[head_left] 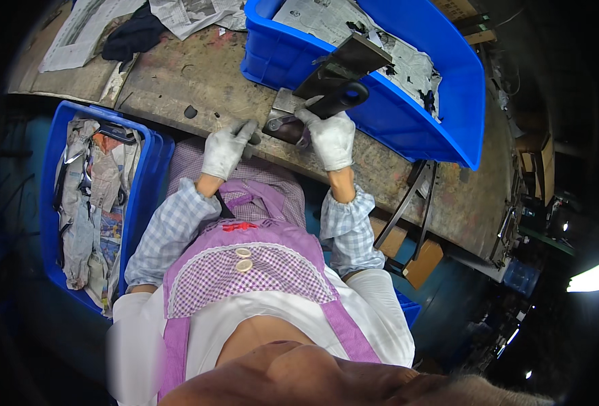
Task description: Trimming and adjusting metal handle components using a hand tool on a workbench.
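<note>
A wooden workbench (177,84) carries a blue plastic bin (282,57) just beyond your right gloved hand (333,140), which curls against the black handle (343,99) of a metal fixture (286,130); whether it grips, I cannot tell. Left of that, your left gloved hand (223,150) pinches a small dark piece (254,139).

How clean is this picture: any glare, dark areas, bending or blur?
Head view: the lamp at right glares white; head view: the far right sinks into darkness; head view: the upper-right blue bin bows along its outer edge; head view: the white shirt blurs at lower left, but the left hand and right hand look fairly sharp.
</note>
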A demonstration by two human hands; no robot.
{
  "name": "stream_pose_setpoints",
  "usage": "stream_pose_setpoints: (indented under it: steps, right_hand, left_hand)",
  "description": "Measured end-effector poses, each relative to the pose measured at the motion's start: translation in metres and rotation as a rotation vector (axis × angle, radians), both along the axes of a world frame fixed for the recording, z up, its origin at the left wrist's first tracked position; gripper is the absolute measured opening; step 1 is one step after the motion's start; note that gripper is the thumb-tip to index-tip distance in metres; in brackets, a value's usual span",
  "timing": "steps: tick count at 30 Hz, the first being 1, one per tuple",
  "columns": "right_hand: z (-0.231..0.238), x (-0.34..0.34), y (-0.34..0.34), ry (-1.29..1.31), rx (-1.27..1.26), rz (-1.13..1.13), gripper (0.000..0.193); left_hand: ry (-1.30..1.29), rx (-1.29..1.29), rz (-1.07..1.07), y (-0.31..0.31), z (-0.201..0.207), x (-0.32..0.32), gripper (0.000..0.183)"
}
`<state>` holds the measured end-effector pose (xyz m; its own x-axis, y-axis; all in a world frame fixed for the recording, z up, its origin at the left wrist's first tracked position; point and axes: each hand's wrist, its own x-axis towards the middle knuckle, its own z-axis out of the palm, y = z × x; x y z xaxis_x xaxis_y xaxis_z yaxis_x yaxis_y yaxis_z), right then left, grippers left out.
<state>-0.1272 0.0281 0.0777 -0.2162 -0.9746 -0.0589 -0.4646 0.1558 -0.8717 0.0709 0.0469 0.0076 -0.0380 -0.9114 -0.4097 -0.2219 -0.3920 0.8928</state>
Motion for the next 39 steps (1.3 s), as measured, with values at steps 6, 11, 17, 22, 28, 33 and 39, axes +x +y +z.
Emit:
stream_pose_setpoints:
  steps: [6,11,17,22,28,33,39]
  right_hand:
    - [-0.025,0.001,-0.003,0.049,-0.215,-0.050,0.022]
    - [-0.013,0.005,-0.004,0.057,-0.088,-0.008,0.025]
    - [-0.028,-0.048,-0.001,-0.444,-0.063,0.054,0.051]
    - [-0.047,-0.026,0.012,0.478,-0.246,0.226,0.045]
    - [0.000,0.022,0.010,-0.209,-0.004,0.012,0.025]
    - [-0.010,0.064,0.016,0.088,-0.656,0.645,0.038]
    - [-0.010,0.041,0.024,-0.255,-0.284,0.316,0.031]
  left_hand:
    - [-0.386,-0.565,-0.089,-0.013,-0.012,-0.009,0.027]
    - [-0.364,-0.540,-0.038,-0.019,-0.010,-0.022,0.027]
    - [-0.556,-0.361,-0.149,-0.026,0.015,-0.041,0.045]
    - [-0.654,-0.225,-0.139,-0.022,0.020,-0.032,0.052]
    - [-0.037,-0.112,-0.359,-0.021,0.010,0.004,0.064]
    - [0.574,0.127,-0.347,0.029,0.060,0.058,0.065]
    - [-0.467,-0.083,0.163,0.060,0.094,0.223,0.038]
